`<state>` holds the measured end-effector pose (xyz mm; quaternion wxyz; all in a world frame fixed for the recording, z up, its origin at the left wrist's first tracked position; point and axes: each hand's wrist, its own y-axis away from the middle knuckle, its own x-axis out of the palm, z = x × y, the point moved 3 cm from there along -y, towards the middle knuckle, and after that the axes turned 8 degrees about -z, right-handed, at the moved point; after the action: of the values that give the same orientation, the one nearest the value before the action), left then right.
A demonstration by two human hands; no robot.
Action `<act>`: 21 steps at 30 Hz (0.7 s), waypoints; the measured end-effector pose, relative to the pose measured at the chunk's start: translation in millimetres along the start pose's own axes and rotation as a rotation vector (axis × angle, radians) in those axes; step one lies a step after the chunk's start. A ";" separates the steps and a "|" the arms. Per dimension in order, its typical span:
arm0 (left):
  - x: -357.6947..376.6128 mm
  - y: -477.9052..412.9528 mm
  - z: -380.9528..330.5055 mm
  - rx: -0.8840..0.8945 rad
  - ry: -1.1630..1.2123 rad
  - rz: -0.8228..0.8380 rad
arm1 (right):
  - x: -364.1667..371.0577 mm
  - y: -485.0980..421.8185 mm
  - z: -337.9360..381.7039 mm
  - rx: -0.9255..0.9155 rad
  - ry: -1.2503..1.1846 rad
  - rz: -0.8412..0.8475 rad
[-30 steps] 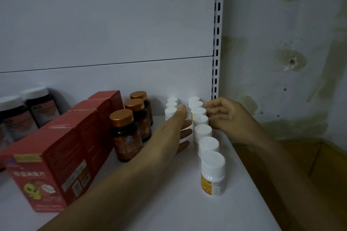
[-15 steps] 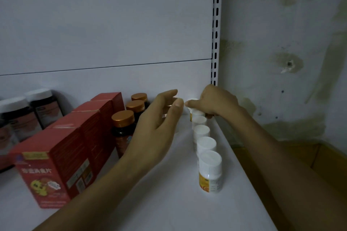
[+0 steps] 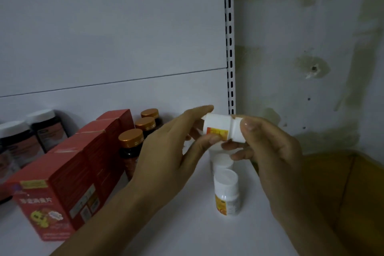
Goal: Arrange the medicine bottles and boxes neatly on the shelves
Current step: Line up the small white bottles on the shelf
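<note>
Your left hand (image 3: 166, 151) and right hand (image 3: 268, 147) hold one white bottle (image 3: 223, 128) sideways above the shelf (image 3: 187, 224). Its cap faces your right hand. Red boxes (image 3: 68, 174) stand left

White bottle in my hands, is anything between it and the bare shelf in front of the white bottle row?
Nothing visible. The left hand and right hand hold the white bottle sideways above the row; only the front bottle stands behind that shelf spot.

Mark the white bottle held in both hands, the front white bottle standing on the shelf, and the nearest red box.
held white bottle (image 3: 220, 123): head view, white body above the label.
front standing white bottle (image 3: 231, 203): head view, body right of label.
nearest red box (image 3: 41, 203): head view, front face.
</note>
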<state>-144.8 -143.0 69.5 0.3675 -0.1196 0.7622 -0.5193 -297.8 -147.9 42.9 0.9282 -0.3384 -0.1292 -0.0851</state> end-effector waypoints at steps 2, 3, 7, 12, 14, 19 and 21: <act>-2.8 -0.8 -2.5 0.049 0.008 -0.034 | -1.9 0.3 -0.9 -0.045 0.022 -0.017; -1.4 0.5 -4.7 0.065 0.016 -0.035 | -4.8 1.8 -2.4 -0.066 0.047 -0.028; -5.0 -0.5 -8.9 0.148 -0.006 -0.087 | -5.6 2.4 -2.7 -0.142 0.073 -0.033; -0.8 1.6 -6.3 0.136 -0.013 -0.073 | -8.2 2.4 -8.1 -0.089 0.031 -0.015; 0.2 2.7 -5.5 0.129 -0.021 -0.070 | -8.6 2.5 -9.1 -0.076 0.052 -0.020; 0.6 2.0 -7.0 0.079 0.002 -0.043 | -10.2 4.0 -7.1 -0.119 0.016 -0.023; 0.8 1.7 -6.4 0.075 -0.010 -0.033 | -10.6 5.2 -4.6 -0.168 0.022 -0.006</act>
<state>-149.4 -138.2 68.8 0.3669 -0.1209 0.7382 -0.5530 -305.8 -146.3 33.2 0.8976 -0.4137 -0.1126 -0.1020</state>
